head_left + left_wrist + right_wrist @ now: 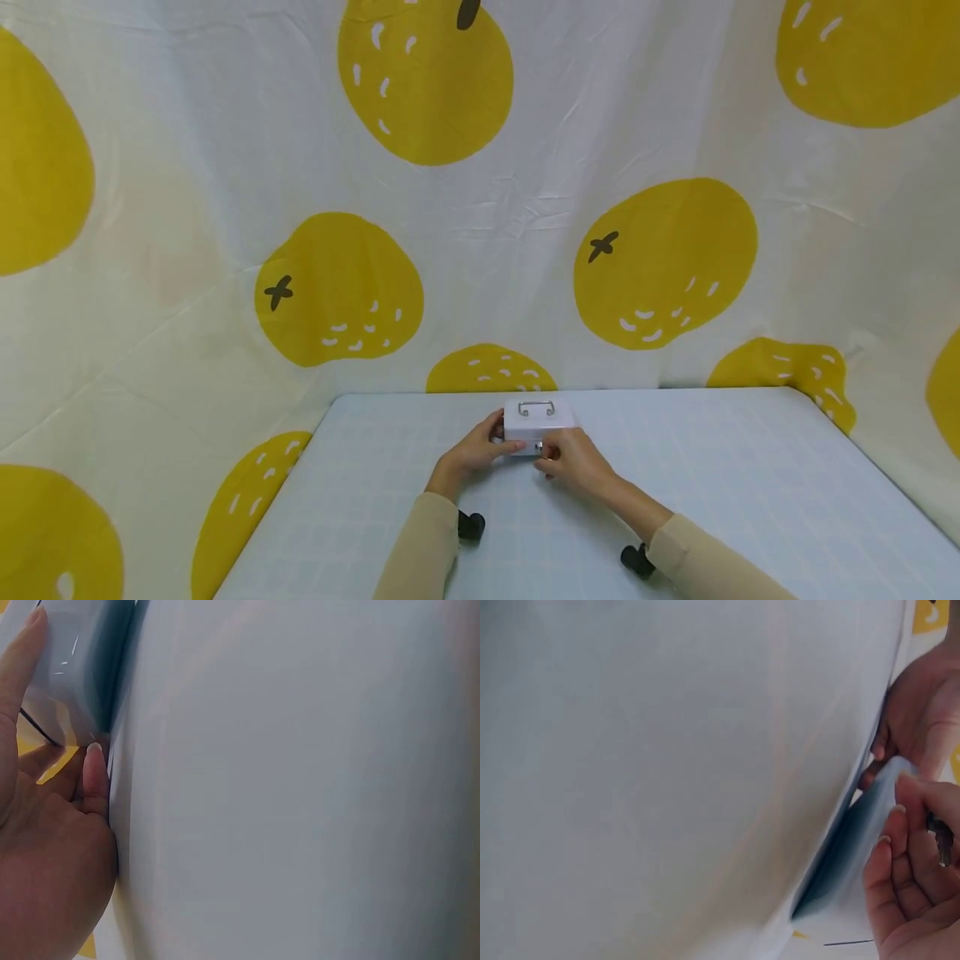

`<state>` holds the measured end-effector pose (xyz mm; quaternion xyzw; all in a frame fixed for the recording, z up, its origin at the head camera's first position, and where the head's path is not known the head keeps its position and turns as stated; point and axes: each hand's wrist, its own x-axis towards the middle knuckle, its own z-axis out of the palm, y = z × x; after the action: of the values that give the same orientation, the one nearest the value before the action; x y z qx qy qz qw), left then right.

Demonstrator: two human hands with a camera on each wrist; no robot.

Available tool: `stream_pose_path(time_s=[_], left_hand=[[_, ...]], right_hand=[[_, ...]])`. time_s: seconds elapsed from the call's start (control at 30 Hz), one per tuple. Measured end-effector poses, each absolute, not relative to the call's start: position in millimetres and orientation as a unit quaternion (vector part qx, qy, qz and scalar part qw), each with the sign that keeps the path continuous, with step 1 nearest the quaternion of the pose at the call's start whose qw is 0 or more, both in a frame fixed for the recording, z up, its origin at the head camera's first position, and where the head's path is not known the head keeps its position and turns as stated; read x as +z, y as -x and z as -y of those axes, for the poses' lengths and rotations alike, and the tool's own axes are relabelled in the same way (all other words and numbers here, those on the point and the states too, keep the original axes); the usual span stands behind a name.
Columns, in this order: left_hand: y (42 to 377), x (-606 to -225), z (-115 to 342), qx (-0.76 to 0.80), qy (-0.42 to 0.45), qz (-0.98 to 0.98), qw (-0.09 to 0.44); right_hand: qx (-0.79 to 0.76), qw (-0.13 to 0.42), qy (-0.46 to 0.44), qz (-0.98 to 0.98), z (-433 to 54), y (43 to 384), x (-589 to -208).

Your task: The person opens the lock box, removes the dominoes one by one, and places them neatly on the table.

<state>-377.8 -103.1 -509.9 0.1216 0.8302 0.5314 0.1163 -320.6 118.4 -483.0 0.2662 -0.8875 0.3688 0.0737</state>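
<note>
A small white cash box [525,421] with a wire handle [536,408] on its closed lid stands near the back of the table. My left hand [474,447] grips its left end, thumb along the front and the other fingers behind the corner. In the left wrist view that thumb [21,664] lies against the glossy front face. At the lock on the box front, my right hand [573,458] pinches a small key with thumb and curled fingers. A dark metal part of the key [943,841] shows in the right wrist view; the rest is hidden by the fingers.
The table [360,517] has a pale checked cover. A white curtain [510,275] with yellow fruit shapes hangs right behind its far edge and along the sides. Black wrist cameras [472,527] sit below both hands.
</note>
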Motion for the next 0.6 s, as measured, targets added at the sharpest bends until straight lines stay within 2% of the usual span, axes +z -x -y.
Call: stream_pose_path(time_s=[0.17, 0.6], left_hand=[[378, -510, 102, 0.527, -0.109, -0.834, 0.118], [378, -507, 102, 0.518, -0.099, -0.84, 0.123]], right_hand=[[0.377, 0.048, -0.28, 0.881, -124, 321, -481], [0.353, 0.043, -0.286, 0.889, -127, 323, -479]])
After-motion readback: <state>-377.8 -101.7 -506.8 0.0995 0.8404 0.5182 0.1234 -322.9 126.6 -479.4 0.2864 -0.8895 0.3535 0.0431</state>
